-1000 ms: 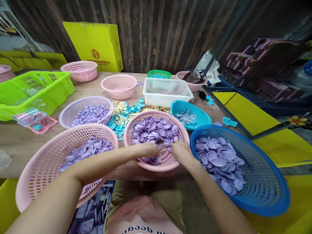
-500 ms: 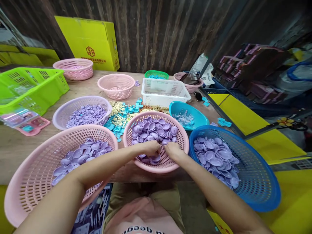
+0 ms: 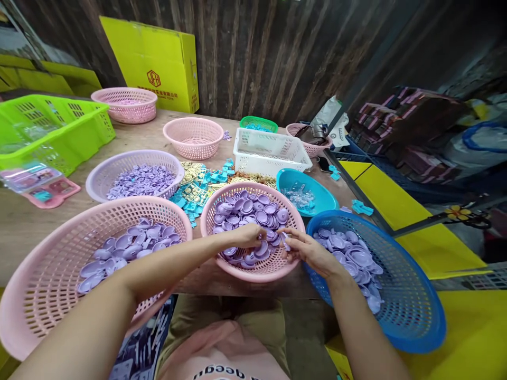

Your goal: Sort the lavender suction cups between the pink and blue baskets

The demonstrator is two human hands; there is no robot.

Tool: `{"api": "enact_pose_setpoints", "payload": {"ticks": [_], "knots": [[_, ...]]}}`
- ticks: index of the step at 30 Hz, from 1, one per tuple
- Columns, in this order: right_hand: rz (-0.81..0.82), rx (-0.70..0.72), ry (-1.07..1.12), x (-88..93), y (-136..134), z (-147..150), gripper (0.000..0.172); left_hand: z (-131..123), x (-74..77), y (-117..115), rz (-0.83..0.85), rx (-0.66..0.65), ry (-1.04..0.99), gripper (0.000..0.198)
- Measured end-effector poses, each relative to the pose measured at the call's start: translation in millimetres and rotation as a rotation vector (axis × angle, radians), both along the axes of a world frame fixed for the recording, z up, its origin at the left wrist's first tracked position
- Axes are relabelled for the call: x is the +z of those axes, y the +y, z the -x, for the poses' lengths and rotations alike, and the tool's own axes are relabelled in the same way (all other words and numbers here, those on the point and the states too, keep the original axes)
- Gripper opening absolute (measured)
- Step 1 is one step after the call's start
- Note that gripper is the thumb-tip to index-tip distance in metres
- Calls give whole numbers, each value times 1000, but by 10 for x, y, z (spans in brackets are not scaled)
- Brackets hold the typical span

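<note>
The middle pink basket (image 3: 253,275) holds many small purple oval plastic pieces (image 3: 245,206), cup-like and glossy. My left hand (image 3: 250,236) is over its near half, fingers curled down among the pieces; whatever they grip is hidden. At the basket's right side, my right hand (image 3: 307,248) has a purple plastic piece (image 3: 285,240) between thumb and fingers, seen nearly edge-on. Left of my arms stands a large pink basket (image 3: 43,264) with similar purple pieces. A blue basket (image 3: 420,295) with larger-looking purple oval pieces is beneath and beside my right wrist.
Behind the middle basket lie cream and turquoise small parts (image 3: 198,184). A lilac basket (image 3: 95,177), a teal bowl (image 3: 325,198) with clear pieces, and a white crate (image 3: 273,163) stand around them. At left are a green crate (image 3: 79,142) and a clear-lidded pink pack (image 3: 47,184).
My right hand has lifted and moved right from the basket's middle, its fingers now less curled around a purple piece. My left hand stays nearly in place. The view has shifted slightly.
</note>
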State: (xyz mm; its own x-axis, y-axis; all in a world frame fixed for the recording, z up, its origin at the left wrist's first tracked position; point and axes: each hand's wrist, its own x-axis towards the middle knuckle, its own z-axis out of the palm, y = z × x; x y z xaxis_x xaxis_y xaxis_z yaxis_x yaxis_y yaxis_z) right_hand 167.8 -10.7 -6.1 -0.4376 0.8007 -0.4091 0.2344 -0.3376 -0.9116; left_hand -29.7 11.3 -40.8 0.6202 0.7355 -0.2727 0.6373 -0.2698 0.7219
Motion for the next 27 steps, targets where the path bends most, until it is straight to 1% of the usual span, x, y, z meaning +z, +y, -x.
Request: {"api": "enact_pose_setpoints", "payload": {"ticks": [2,5,7,9,11,14,17,18,20,22,23,25,27], "knots": [[64,-73,116,-1,-54,-18,43,-5,-17,17,-39,-1,4,19],[109,-146,202,-2,-94,-23,37,0,-32,44,-180,10,-24,12],[117,-165,232,-4,-105,-32,34,8,-2,47,-185,59,-84,12],[111,-158,248,-14,-115,-43,32,5,68,33,-170,121,-137,12],[88,-152,257,-33,-129,-42,32,-20,167,7,-213,164,-149,11],[32,-172,239,-68,-159,18,33,-125,328,-33,-293,176,-133,9],[-49,-192,175,-72,-186,108,37,-292,456,-49,-337,166,-137,7],[-91,-199,140,-60,-186,118,38,-347,485,-45,-332,161,-156,7],[-199,-215,31,-13,-167,64,40,-431,515,-26,-261,142,-225,11],[-340,-279,-171,52,-119,-110,38,-461,494,8,-175,102,-254,18],[-418,-333,-313,82,-87,-237,35,-455,463,26,-166,69,-217,19],[-572,-461,-643,122,-20,-528,31,-414,359,52,-233,-43,2,21],[-692,-542,-940,118,33,-784,31,-360,219,48,-302,-160,256,21]]}}
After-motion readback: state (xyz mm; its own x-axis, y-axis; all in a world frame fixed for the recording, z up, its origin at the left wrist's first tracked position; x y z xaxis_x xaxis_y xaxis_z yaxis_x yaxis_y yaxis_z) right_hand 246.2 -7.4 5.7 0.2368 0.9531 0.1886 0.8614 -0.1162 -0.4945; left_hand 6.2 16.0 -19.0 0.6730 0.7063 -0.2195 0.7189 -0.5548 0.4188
